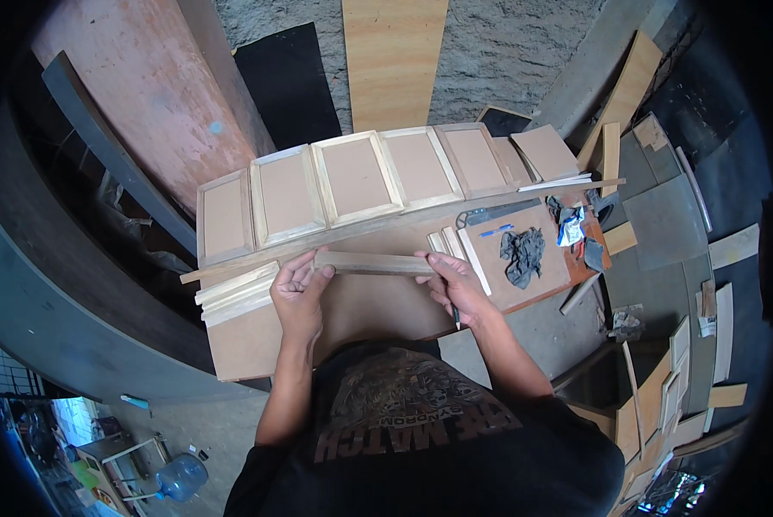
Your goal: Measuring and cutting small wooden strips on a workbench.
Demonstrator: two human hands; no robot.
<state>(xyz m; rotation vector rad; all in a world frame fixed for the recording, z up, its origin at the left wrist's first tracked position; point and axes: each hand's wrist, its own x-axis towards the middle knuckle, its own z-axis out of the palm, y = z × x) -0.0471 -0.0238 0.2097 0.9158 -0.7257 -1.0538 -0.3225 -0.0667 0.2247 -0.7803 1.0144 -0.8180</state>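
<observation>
A short strip of wood moulding [373, 263] is held level above the workbench, one end in each hand. My left hand [300, 283] is closed around its left end, thumb in front. My right hand [457, 284] pinches the right end, and a dark pencil [457, 317] sticks down from below its fingers. Left of my left hand lies a stack of wood strips [238, 291]. More short strips [461, 250] rest just beyond my right hand. Along the back of the bench stand several wooden frames with brown panels [358, 177], side by side.
A long wooden batten [403, 213] runs across the bench before the frames. At the right are a handsaw [498, 213], a blue pen [496, 230], a crumpled dark cloth [522, 257] and a white-blue packet [571, 228]. Boards [662, 388] lean at the far right; a water jug [181, 476] stands lower left.
</observation>
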